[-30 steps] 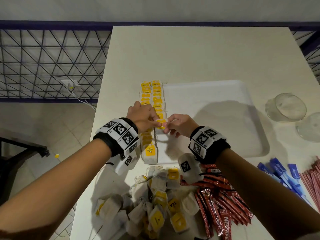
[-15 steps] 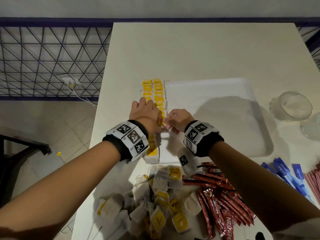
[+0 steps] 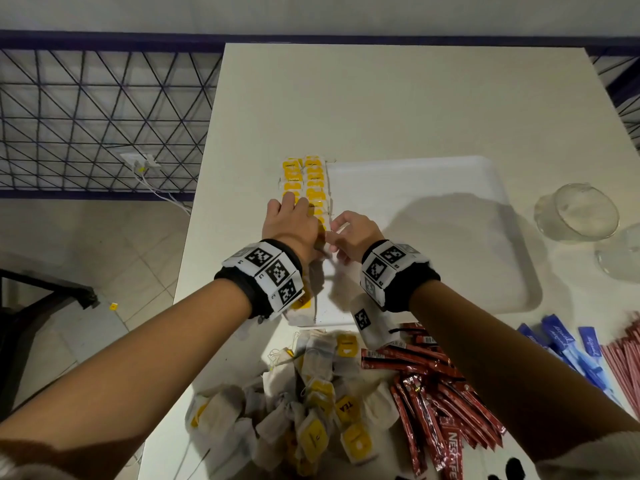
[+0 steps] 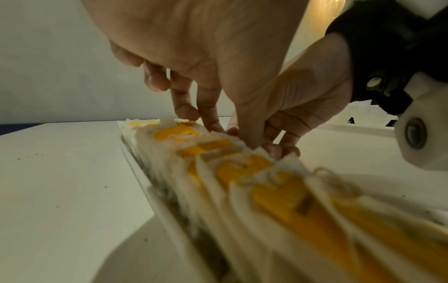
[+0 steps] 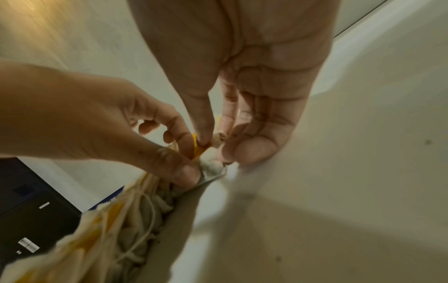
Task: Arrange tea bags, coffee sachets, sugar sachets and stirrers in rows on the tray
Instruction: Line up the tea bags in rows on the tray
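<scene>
A: Tea bags [image 3: 304, 188] stand in two overlapped rows along the left edge of the white tray [image 3: 433, 237], and the rows' long axis runs away from the person, from the near rim to the far one. The rest of the tray is bare. The tray sits on the white tabletop [image 3: 381, 98].

B: And the supply?

A: A loose heap of tea bags [image 3: 294, 403] lies at the near edge of the tabletop, with red Nescafe coffee sachets [image 3: 443, 393] just to its right. Further right are blue sugar sachets [image 3: 568, 348] and red stirrers [image 3: 623, 355]. None of those is on the tray yet, so I judge the job is early.

B: Which hand is nearer the rows?

A: Both meet midway along the right-hand row. The left hand [image 3: 291, 226] lies on the rows from the left, palm down, fingers reaching forward with their tips on the bags. The right hand [image 3: 353, 237] comes in from the tray side, just beside it.

B: Holding anything?

A: The right wrist view shows the right thumb and forefinger pinching one tea bag's yellow tag [image 5: 200, 147] where the row breaks. The left thumb and forefinger close against the same bag. The left wrist view is blurred, but shows those fingertips pushed in among the upright bags.

B: So the next move?

A: Probably seating that bag into the row, along its axis.
</scene>
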`<state>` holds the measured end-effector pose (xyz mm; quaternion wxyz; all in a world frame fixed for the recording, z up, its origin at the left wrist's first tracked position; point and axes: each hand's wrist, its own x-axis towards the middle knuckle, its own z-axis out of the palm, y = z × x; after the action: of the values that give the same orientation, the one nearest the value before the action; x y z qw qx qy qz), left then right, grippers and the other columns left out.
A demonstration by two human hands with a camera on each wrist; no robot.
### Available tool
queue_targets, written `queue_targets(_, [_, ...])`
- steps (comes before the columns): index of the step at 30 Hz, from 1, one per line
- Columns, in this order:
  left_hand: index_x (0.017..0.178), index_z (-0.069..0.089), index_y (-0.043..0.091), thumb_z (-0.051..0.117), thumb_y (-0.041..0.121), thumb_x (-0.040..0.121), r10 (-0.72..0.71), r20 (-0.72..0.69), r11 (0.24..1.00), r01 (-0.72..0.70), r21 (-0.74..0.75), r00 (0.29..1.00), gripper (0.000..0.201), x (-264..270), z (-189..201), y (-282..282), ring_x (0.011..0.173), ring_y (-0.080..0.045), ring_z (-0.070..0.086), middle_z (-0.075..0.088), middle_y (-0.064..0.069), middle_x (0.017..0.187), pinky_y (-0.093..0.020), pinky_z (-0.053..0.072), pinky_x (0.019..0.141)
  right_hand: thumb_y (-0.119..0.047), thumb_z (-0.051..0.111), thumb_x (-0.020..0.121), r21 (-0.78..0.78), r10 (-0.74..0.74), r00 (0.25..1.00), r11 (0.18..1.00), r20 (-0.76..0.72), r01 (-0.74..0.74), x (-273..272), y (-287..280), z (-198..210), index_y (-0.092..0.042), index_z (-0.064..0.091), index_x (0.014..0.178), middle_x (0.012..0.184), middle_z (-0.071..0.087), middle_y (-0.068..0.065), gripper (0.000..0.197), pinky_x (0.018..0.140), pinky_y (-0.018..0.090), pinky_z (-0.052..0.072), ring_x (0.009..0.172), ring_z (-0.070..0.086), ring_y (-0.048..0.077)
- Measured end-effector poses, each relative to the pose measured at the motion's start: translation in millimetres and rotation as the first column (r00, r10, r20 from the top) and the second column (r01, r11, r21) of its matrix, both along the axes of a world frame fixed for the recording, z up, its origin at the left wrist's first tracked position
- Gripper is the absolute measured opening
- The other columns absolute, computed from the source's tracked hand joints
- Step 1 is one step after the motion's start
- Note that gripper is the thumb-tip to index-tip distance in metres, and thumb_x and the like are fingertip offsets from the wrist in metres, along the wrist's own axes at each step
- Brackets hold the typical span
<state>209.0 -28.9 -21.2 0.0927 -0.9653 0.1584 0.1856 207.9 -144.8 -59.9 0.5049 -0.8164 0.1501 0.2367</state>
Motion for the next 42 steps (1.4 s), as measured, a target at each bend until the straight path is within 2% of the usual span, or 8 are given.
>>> queue_targets(9, [0.113,0.058,0.022,0.055,0.049,0.086,-0.034,0.037,0.970,0.042,-0.240,0.999,0.038,-21.8,18.9,21.9,0.119,-0.023,0.033,0.046,0.000,0.120,-0.034,0.026,0.094,-0.020,0.063,0.085,-0.075,0.159,0.986,0.985,0.056,-0.155,-31.6,-16.9,30.0,-0.015,0.050,0.095,0.067,0.058,0.001,0.017,0.051,0.025,0.047,0.054,0.054,0.016])
queue_targets(12, [0.100,0.060,0.022,0.056,0.037,0.088,-0.008,-0.120,0.904,-0.044,-0.426,0.993,0.019,-43.2,27.0,44.1,0.105,-0.021,0.046,0.047,0.007,0.093,-0.030,0.034,0.088,-0.014,0.064,0.084,-0.077,0.373,0.925,0.927,0.073,-0.367,-60.5,-20.2,40.9,-0.014,0.057,0.091,0.067,0.058,-0.002,0.010,0.054,0.022,0.048,0.055,0.054,0.012])
queue_targets(17, [0.088,0.055,0.024,0.057,0.066,0.064,-0.045,-0.445,0.896,-0.161,-0.414,0.894,0.048,-93.3,25.0,74.7,0.082,-0.016,0.052,0.048,0.009,0.079,-0.028,0.042,0.080,-0.013,0.064,0.084,-0.227,0.728,0.685,0.674,0.041,-0.703,-103.5,-7.1,43.8,-0.011,0.062,0.112,0.094,0.064,-0.001,0.029,0.062,0.001,0.034,0.073,0.051,0.010])
queue_targets(21, [0.111,0.045,0.025,0.069,0.056,0.072,0.071,-0.547,0.940,-0.239,-0.243,0.834,0.056,-122.5,20.1,86.4,0.095,-0.014,0.048,0.041,0.010,0.102,-0.026,0.040,0.089,-0.013,0.059,0.084,-0.314,0.869,0.494,0.461,-0.029,-0.830,-120.0,10.8,37.8,-0.010,0.054,0.123,0.117,0.054,0.010,0.039,0.076,0.015,0.033,0.102,0.053,0.024])
queue_targets(27, [0.143,0.012,0.024,0.077,0.052,0.066,0.033,-0.605,0.936,-0.236,-0.260,0.796,0.105,-150.9,7.4,81.9,0.118,-0.012,0.036,0.015,0.006,0.126,-0.026,0.032,0.107,-0.040,0.069,0.078,-0.452,0.929,0.342,0.246,-0.144,-0.858,-130.9,17.0,32.7,-0.016,0.042,0.132,0.135,0.036,0.003,0.064,0.097,0.027,0.033,0.122,0.042,0.020])
queue_targets(32, [0.144,0.013,0.026,0.080,0.048,0.063,0.101,-0.534,0.949,-0.242,-0.201,0.839,0.108,-161.5,-9.4,73.4,0.120,-0.029,0.039,0.015,-0.001,0.132,-0.041,0.040,0.101,-0.049,0.072,0.071,-0.530,0.923,0.366,0.253,-0.118,-0.810,-140.1,16.5,36.2,-0.011,0.043,0.122,0.126,0.041,0.009,0.071,0.091,0.029,0.037,0.116,0.044,0.025])
queue_targets(38, [0.138,0.028,0.025,0.080,0.035,0.068,0.162,-0.479,0.904,-0.324,-0.279,0.863,0.088,-159.2,-10.3,71.0,0.109,-0.028,0.050,0.024,0.000,0.133,-0.039,0.046,0.092,-0.041,0.064,0.081,-0.521,0.905,0.395,0.263,-0.158,-0.812,-148.8,14.0,36.5,-0.012,0.054,0.090,0.116,0.053,0.010,0.033,0.080,0.031,0.040,0.108,0.052,0.027])
queue_targets(42, [0.138,0.031,0.019,0.072,0.027,0.078,0.152,-0.432,0.895,-0.309,-0.321,0.889,0.073,-158.3,-15.9,68.2,0.106,-0.032,0.054,0.029,-0.006,0.134,-0.034,0.043,0.086,-0.026,0.060,0.084,-0.409,0.877,0.461,0.376,-0.133,-0.832,-149.4,12.0,29.9,-0.023,0.030,0.060,0.100,0.054,0.009,0.038,0.077,0.028,0.038,0.095,0.052,0.025])
